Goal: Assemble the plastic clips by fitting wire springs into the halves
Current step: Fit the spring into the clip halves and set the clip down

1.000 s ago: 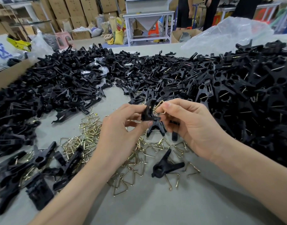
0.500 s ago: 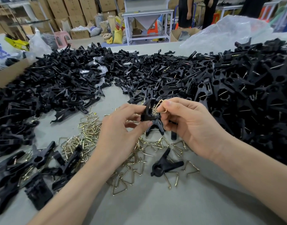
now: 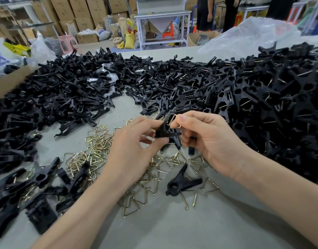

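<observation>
- While the left hand pinches the clip between thumb and curled fingers, the right hand pinches a spring between thumb and forefinger, holding nothing else that I can make out.
- The spring lies just above and to the right of the left hand's pinch, touching the clip's upper tip. Its narrow loop slants from upper left down to lower right.
- The clip's long axis runs from the left thumb up and rightward to that tip, so spring and clip meet nearly end to end (how deep the wire already sits I cannot tell, since fingers hide its lower end).
- I judge the coming move to be a push of the spring down and leftward along the clip, and the right hand is the nearer one for it.
- Both hands hang above the table, palms turned toward each other and forearms coming in from the near edge. The right hand's lower fingers curl in beside the clip.
- Loose springs lie beneath the hands, and a lone clip lies near, below the right wrist.
- Halves are heaped at left and sprung clips at right.
</observation>
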A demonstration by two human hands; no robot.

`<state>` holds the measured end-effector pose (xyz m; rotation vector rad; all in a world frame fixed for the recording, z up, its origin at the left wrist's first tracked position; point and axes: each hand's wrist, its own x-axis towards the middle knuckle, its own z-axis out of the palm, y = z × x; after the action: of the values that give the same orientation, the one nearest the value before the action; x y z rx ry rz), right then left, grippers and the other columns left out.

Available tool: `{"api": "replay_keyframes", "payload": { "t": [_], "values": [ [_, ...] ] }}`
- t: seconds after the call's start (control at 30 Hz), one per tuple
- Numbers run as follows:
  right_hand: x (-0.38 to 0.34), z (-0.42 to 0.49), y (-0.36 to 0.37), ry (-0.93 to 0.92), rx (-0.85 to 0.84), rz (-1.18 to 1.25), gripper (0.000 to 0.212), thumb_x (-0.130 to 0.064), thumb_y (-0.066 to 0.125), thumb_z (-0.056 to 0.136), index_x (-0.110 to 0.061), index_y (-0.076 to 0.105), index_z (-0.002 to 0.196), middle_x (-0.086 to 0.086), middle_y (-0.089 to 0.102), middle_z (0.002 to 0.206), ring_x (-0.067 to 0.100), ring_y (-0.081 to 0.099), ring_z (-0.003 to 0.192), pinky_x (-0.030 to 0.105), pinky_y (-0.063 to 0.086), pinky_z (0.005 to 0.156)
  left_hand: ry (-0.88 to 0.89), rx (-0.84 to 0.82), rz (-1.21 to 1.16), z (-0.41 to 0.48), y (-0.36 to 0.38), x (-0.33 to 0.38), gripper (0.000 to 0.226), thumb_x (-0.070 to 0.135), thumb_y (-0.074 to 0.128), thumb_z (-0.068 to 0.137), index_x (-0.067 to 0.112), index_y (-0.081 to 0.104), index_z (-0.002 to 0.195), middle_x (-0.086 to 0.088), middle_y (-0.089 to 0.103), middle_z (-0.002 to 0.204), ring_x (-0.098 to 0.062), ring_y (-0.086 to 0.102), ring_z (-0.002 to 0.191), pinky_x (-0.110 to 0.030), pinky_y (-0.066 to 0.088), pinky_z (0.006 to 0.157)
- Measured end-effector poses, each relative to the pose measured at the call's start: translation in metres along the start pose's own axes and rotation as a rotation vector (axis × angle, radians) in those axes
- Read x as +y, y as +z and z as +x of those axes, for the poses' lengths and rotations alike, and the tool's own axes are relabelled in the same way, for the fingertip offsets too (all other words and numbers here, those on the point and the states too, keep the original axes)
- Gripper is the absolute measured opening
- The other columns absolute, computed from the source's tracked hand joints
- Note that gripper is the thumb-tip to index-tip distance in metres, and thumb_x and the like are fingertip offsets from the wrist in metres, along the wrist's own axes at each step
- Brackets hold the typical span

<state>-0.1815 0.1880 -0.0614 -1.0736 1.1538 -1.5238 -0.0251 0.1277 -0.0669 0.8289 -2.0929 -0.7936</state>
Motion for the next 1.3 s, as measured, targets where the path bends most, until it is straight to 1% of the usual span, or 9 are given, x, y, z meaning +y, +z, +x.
{"api": "replay_keyframes", "payload": {
  "t": [0.1, 0.27, 0.43, 0.6, 0.77, 0.9, 1.0, 1.2, 1.3],
  "values": [
    [0.0014, -0.0001, -0.0006, 0.010, 0.003, -0.003, 0.016, -0.028, 0.063, 0.073, -0.016, 0.073, 0.067, -0.003, 0.040, 0.049, 0.013, 0.043, 0.050, 0.021, 0.040, 0.053, 0.027, 0.009, 0.034, 0.0003, 0.0009, -0.0028, 0.030, 0.009, 0.077, 0.078, 0.028, 0.072, 0.101, 0.014, 0.064, 0.089, -0.004, 0.060, 0.083, -0.012, 0.047, 0.074],
    [0.0008, 0.0015, -0.0024, 0.081, -0.015, 0.022, 0.017, -0.029, 0.065, 0.071, -0.015, 0.074, 0.068, -0.005, 0.041, 0.048, 0.012, 0.043, 0.050, 0.020, 0.042, 0.051, 0.071, 0.026, 0.091, 0.0000, 0.0007, -0.0055, 0.035, 0.010, 0.079, 0.076, 0.033, 0.070, 0.101, 0.012, 0.064, 0.088, -0.003, 0.059, 0.080, -0.013, 0.047, 0.074],
    [-0.0020, 0.0026, -0.0057, 0.134, -0.045, 0.034, 0.018, -0.028, 0.065, 0.069, -0.013, 0.074, 0.070, -0.005, 0.039, 0.048, 0.012, 0.044, 0.050, 0.022, 0.043, 0.054, 0.074, 0.043, 0.134, -0.0019, 0.0022, -0.0044, 0.040, 0.016, 0.079, 0.075, 0.042, 0.064, 0.102, 0.018, 0.061, 0.085, -0.003, 0.059, 0.078, -0.019, 0.049, 0.074],
    [-0.0028, 0.0040, -0.0068, 0.154, -0.076, 0.057, 0.018, -0.023, 0.062, 0.075, -0.008, 0.072, 0.071, -0.004, 0.038, 0.048, 0.012, 0.044, 0.050, 0.022, 0.042, 0.054, 0.057, 0.072, 0.146, -0.0007, 0.0004, -0.0066, 0.031, 0.018, 0.079, 0.076, 0.031, 0.072, 0.104, 0.016, 0.063, 0.088, -0.002, 0.059, 0.080, -0.017, 0.048, 0.076],
    [-0.0017, 0.0040, -0.0072, 0.225, -0.113, 0.088, 0.015, -0.023, 0.062, 0.077, -0.011, 0.071, 0.072, -0.004, 0.043, 0.053, 0.012, 0.047, 0.053, 0.022, 0.044, 0.053, 0.125, 0.065, 0.170, 0.0001, -0.0043, -0.0051, 0.043, 0.017, 0.078, 0.077, 0.048, 0.061, 0.101, 0.017, 0.062, 0.090, -0.006, 0.061, 0.082, -0.014, 0.047, 0.076],
    [-0.0021, 0.0039, -0.0074, 0.302, -0.182, 0.184, 0.011, -0.020, 0.066, 0.077, -0.012, 0.061, 0.081, 0.002, 0.055, 0.069, 0.014, 0.053, 0.058, 0.024, 0.052, 0.057, 0.173, 0.048, 0.182, -0.0009, -0.0028, -0.0042, 0.037, 0.014, 0.078, 0.077, 0.034, 0.067, 0.107, 0.012, 0.064, 0.091, -0.007, 0.061, 0.081, -0.020, 0.048, 0.076],
    [-0.0015, 0.0037, -0.0064, 0.323, -0.214, 0.262, 0.016, -0.019, 0.065, 0.077, -0.009, 0.061, 0.088, 0.007, 0.063, 0.079, 0.016, 0.059, 0.064, 0.029, 0.056, 0.064, 0.191, 0.049, 0.208, -0.0019, -0.0030, -0.0034, 0.034, 0.017, 0.078, 0.076, 0.021, 0.071, 0.108, 0.009, 0.064, 0.089, -0.006, 0.059, 0.079, -0.015, 0.047, 0.075],
    [-0.0001, 0.0051, -0.0080, 0.334, -0.199, 0.345, 0.017, -0.011, 0.065, 0.075, -0.003, 0.062, 0.090, 0.012, 0.066, 0.077, 0.017, 0.065, 0.061, 0.029, 0.058, 0.063, 0.171, 0.088, 0.194, -0.0016, -0.0024, 0.0001, 0.033, 0.023, 0.076, 0.076, 0.026, 0.069, 0.108, 0.010, 0.061, 0.095, 0.000, 0.056, 0.090, -0.006, 0.039, 0.081],
    [-0.0021, 0.0062, -0.0102, 0.319, -0.175, 0.305, 0.013, -0.009, 0.064, 0.074, -0.001, 0.065, 0.084, 0.012, 0.067, 0.075, 0.017, 0.065, 0.060, 0.026, 0.057, 0.059, 0.142, 0.111, 0.198, 0.0001, -0.0023, 0.0006, 0.029, 0.025, 0.077, 0.073, 0.022, 0.072, 0.101, 0.007, 0.063, 0.088, -0.004, 0.054, 0.083, -0.006, 0.038, 0.077]
  ]
}}
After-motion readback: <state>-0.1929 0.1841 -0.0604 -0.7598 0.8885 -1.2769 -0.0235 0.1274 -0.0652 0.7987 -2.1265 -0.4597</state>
